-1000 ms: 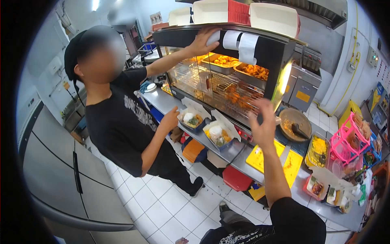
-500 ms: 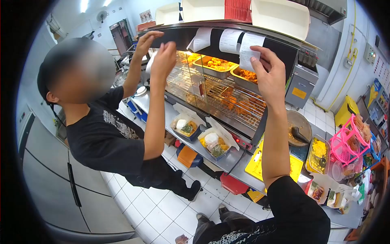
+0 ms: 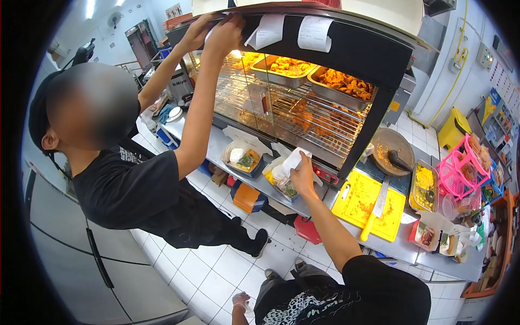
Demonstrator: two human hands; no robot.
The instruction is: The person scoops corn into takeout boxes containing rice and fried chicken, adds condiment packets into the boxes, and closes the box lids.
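Observation:
My right hand (image 3: 303, 176) pinches a white paper slip (image 3: 292, 161) over an open lunch box (image 3: 287, 187) that holds rice and other food. The slip hides part of that box. Low in the view hangs my left hand (image 3: 241, 301), beside my leg and away from the counter. Something whitish and see-through shows at its fingers, too small to make out. Another open lunch box (image 3: 242, 160), with rice and greens, stands to the left. Two printed slips, one (image 3: 269, 31) left of the other (image 3: 315, 33), hang on the black top edge of the food warmer (image 3: 374, 70).
A co-worker (image 3: 130, 179) stands at my left, both hands raised to the warmer's top edge. At right lie a yellow cutting board (image 3: 352, 205) with a knife (image 3: 375, 211), a wok (image 3: 392, 142), a tray of yellow food (image 3: 424, 187) and a pink basket (image 3: 455, 176).
My right hand has come down from the warmer's top edge, bringing a slip to the right lunch box. The co-worker's hands have moved to the warmer's top edge.

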